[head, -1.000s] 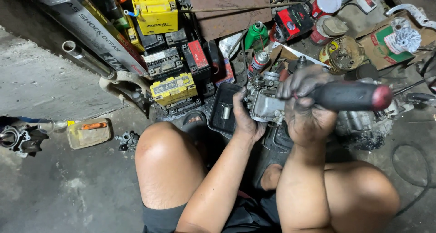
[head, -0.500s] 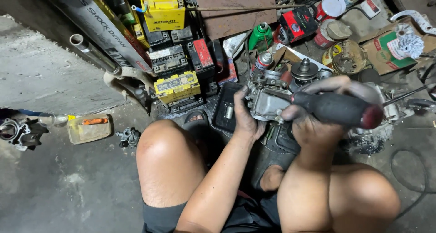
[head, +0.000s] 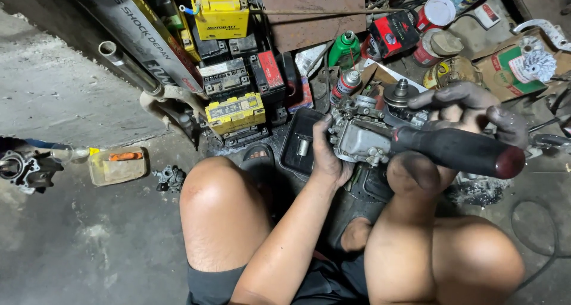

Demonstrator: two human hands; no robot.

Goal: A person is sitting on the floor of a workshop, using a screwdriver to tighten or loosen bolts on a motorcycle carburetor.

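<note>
A grey cast-metal carburetor [head: 363, 140] is held above the lap, between the knees, over a black tray [head: 295, 140] that lies on the concrete floor [head: 71, 245]. The left hand [head: 329, 159] is wrapped around the near-left side of the casting, its grip closed on the body with the thumb laid up along the edge. The right hand [head: 461, 112] is closed around the thick black handle of a screwdriver [head: 458, 152] with a dark red butt; the shaft points toward the carburetor, though the tip is hidden behind the casting. The carburetor is judged to be dense and rigid for its bulk, with protruding screws, spigots and a round cap at the top that could be bent or chipped if knocked. Both hands are blackened with grime, so the metal is probably greasy and apt to slip; the broad flat flank of the body, where the left hand already sits, appears the safest place to be gripped, rather than the small fittings. Stacked batteries [head: 235, 112] and spray cans [head: 346, 82] are crowded just beyond.
</note>
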